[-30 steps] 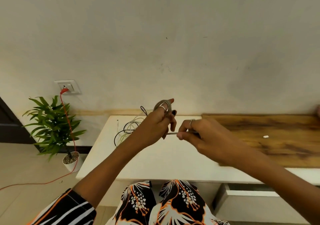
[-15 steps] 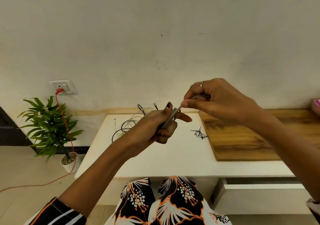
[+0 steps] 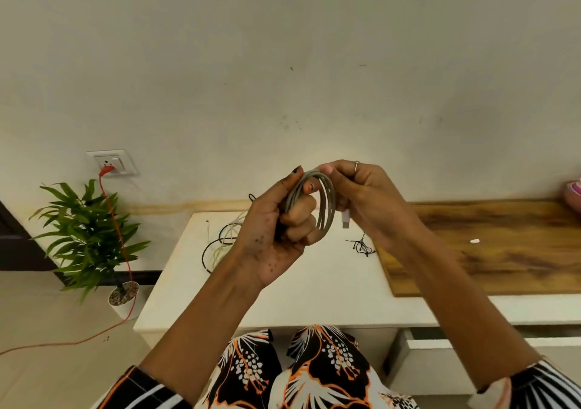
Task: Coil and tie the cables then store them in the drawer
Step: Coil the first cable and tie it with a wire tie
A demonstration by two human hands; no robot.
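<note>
From the head view, the left hand (image 3: pixel 276 229) gripped a grey coiled cable (image 3: pixel 323 204) above the white table (image 3: pixel 314 289); the right hand (image 3: pixel 361 195) pinched the coil's top. More cables (image 3: pixel 220 245) lay at the table's far-left corner, the open drawer (image 3: pixel 440 361) below its front edge.

Left hand (image 3: pixel 276 229) curled shut, right hand (image 3: pixel 364 201) apparently pinching.

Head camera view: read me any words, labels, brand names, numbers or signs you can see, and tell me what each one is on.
None can be read.
Wall socket: no legible marking.
White plug of the grey cable: nothing readable on it.
Small white item on the wooden board: too small to tell.
</note>
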